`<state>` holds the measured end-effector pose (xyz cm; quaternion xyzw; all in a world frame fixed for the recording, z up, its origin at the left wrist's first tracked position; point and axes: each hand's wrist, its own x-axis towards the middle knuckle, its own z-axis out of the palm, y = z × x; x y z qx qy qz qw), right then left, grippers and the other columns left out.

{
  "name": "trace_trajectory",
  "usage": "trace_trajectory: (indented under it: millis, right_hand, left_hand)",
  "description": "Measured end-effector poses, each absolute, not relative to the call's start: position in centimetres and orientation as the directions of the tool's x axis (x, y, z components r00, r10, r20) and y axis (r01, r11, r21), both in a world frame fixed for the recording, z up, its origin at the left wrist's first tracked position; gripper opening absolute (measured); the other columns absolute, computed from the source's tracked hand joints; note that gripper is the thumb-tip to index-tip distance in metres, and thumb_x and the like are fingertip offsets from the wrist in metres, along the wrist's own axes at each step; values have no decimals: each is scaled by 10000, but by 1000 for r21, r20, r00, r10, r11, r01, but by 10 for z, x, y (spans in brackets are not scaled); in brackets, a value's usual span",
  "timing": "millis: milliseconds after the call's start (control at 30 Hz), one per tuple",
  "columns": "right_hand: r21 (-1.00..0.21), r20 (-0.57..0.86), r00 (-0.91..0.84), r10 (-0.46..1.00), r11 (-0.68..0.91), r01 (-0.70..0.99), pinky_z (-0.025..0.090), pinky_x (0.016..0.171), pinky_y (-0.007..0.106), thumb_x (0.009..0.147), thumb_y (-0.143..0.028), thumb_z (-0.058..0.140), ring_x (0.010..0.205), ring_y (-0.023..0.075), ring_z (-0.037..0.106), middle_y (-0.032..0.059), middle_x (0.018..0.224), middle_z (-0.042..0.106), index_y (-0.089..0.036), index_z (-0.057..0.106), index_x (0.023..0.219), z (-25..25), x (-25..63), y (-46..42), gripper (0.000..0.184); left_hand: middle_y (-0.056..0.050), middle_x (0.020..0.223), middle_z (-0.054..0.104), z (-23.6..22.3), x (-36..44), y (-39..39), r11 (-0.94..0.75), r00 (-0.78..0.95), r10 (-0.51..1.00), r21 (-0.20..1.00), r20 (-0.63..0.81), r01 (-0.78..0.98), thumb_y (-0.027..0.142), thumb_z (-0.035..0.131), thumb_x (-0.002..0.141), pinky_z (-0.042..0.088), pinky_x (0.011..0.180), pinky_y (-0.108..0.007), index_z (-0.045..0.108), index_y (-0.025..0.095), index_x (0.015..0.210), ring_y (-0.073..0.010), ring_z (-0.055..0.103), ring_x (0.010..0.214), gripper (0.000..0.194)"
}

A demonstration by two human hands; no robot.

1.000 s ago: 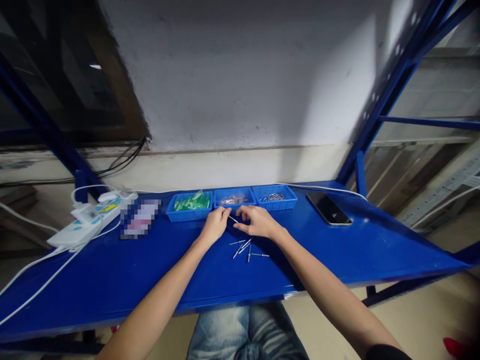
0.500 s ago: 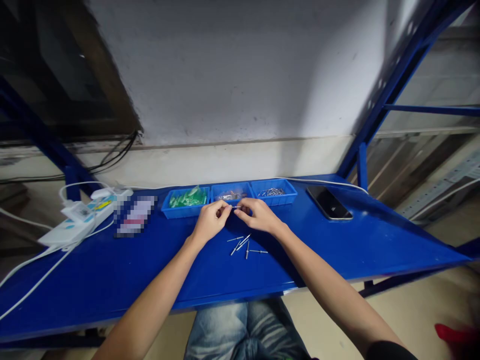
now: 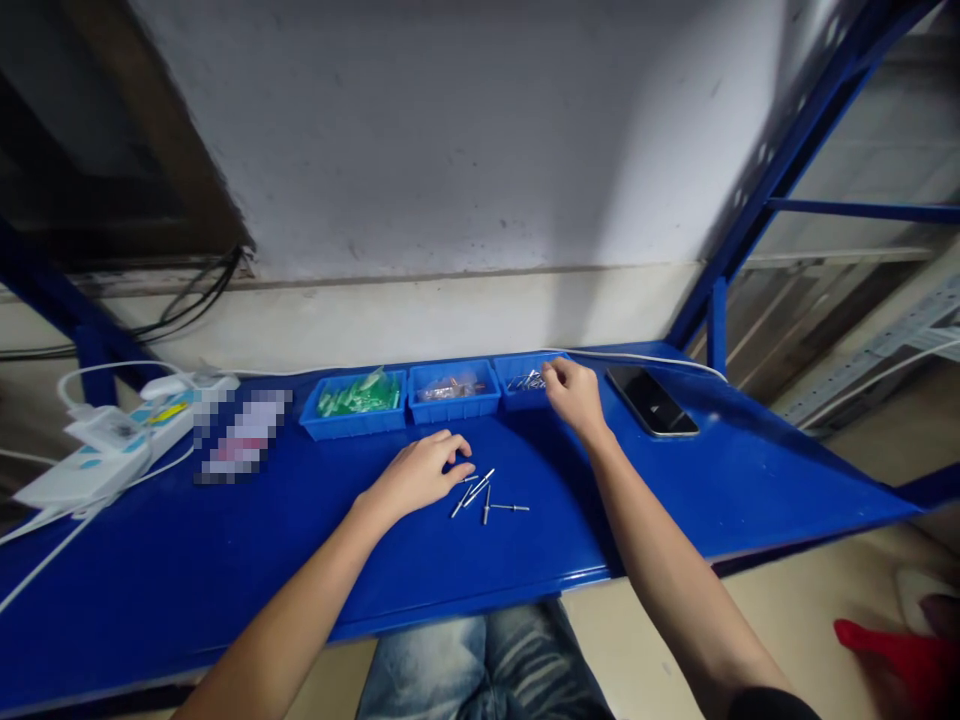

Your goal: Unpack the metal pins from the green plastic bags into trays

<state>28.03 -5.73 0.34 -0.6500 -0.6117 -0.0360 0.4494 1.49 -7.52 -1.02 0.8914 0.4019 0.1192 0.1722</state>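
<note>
Several silver pop rivets (image 3: 486,505) lie loosely on the blue table, in front of the bins. Beside them, my left hand (image 3: 427,470) hovers low with thumb and fingers apart; its fingertips are close to the leftmost rivet and nothing shows in them. My right hand (image 3: 574,395) is at the front right of the right blue bin (image 3: 525,398), which holds a heap of rivets (image 3: 527,380). Its fingers are pinched together, and whatever is between them is hidden. The middle bin (image 3: 457,407) holds small clear-wrapped parts, the left bin (image 3: 360,427) green packets.
A black phone (image 3: 651,402) lies at the right of the blue table (image 3: 300,560). On the left are a white power strip (image 3: 94,468) with plugs and cables, and a blurred-out flat item (image 3: 244,437). A white cable (image 3: 637,358) runs along the back edge.
My hands have parted from holding a thin metal piece between them. The left came down towards the loose rivets and opened; the right moved right to the rivet bin.
</note>
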Motion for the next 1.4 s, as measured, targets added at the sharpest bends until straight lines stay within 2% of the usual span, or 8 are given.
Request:
trace_trajectory:
  millis: [200,300,433,667,767,933,1200,1400]
  right_hand:
    - [-759,556,566,609,95,644,319,540,237,841,-376,427,519,119,424,-15,540,512,-156,595,667,4,304,-59,327]
    - [-786,528,593,608,85,612,322,537,240,837,-364,433,527,125,439,-10,548,520,-158,598,663,4,300,-59,316]
    - [-690,575,344,743,214,692,328,546,235,873,-346,406,543,128,456,-8,561,522,-177,565,660,1,258,-65,315]
    - [-526,440,-289,850,505,685,351,591,217,886,-275,435,616,120,523,3,708,618,-199,598,809,-4,188,-89,195]
    - [-524,411,-323,853,511,681,344,587,212,887,-266,438,612,113,521,5,722,622,-194,604,829,-5,187,-90,190]
    - [-532,423,-252,870,464,709,340,583,219,892,-278,436,597,117,508,6,698,613,-188,606,833,-3,197,-86,202]
    - [-528,361,-299,883,458,715,329,577,221,885,-298,453,589,112,508,-1,713,614,-203,610,877,-7,197,-84,184]
    - [-507,370,-401,838,544,668,325,575,213,819,-284,566,594,105,477,-20,701,546,-204,565,1022,-7,196,-87,219]
  left_hand:
    - [-15,865,574,-7,13,-73,-628,690,722,465,48,625,401,482,850,410,687,-257,601,239,926,-153,562,753,215]
    - [-16,959,569,-1,8,-74,-623,731,683,520,-2,584,380,562,801,416,724,-250,597,250,946,-168,560,862,198]
    - [-23,938,567,6,3,-76,-593,721,692,545,-30,592,380,478,851,415,739,-256,613,237,908,-165,554,847,205]
    - [-19,974,547,5,-7,-76,-619,748,661,525,-52,584,392,632,734,419,794,-267,600,254,947,-195,537,928,255]
    - [-35,976,552,-1,-6,-73,-621,732,681,504,-31,600,289,515,811,423,789,-275,593,236,946,-188,549,895,165]
    - [-32,1034,553,-7,-11,-64,-639,696,716,446,47,627,124,418,794,391,882,-296,564,268,1053,-196,515,1029,330]
    - [-39,840,573,-9,-20,-52,-492,536,844,394,-1,776,243,486,809,411,744,-299,561,204,776,-199,551,826,91]
    - [-33,866,598,-3,4,-63,-546,570,806,577,162,608,282,380,884,407,778,-303,524,201,821,-189,547,847,177]
